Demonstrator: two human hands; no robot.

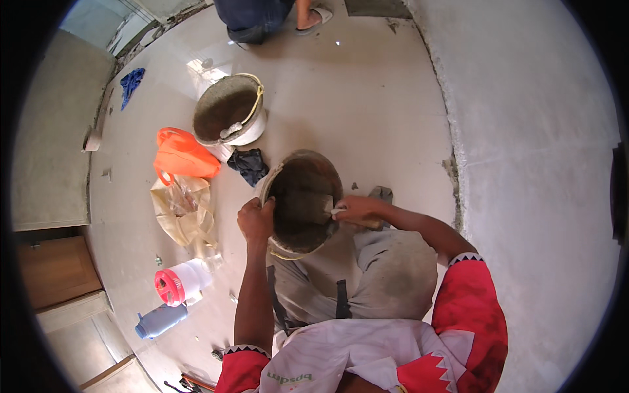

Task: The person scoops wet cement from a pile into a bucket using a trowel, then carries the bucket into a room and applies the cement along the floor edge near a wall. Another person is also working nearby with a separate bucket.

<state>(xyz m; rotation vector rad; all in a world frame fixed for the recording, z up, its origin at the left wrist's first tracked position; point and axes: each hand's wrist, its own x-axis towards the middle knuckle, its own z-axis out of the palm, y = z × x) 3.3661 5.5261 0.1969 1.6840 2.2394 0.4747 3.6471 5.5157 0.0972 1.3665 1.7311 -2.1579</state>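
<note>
A cement-crusted bucket (303, 245) is tipped in front of my knees, its mouth facing me. My left hand (255, 221) is closed over the bucket's left rim, thumb at the inner edge. At the opposite rim, my right hand (356, 209) grips a trowel. The trowel's flat blade (319, 204) reaches into the bucket, and its wooden handle end shows below my fingers. The inside is dark and greyish brown; how much material lies in it I cannot tell.
Another bucket (252, 133) with a yellow handle stands farther off, beside a black cloth (249, 166). To the left are an orange bag (187, 154), a beige bag (171, 219), a red-lidded jug (191, 280) and a blue bottle (162, 321). A person (252, 16) crouches at the far end.
</note>
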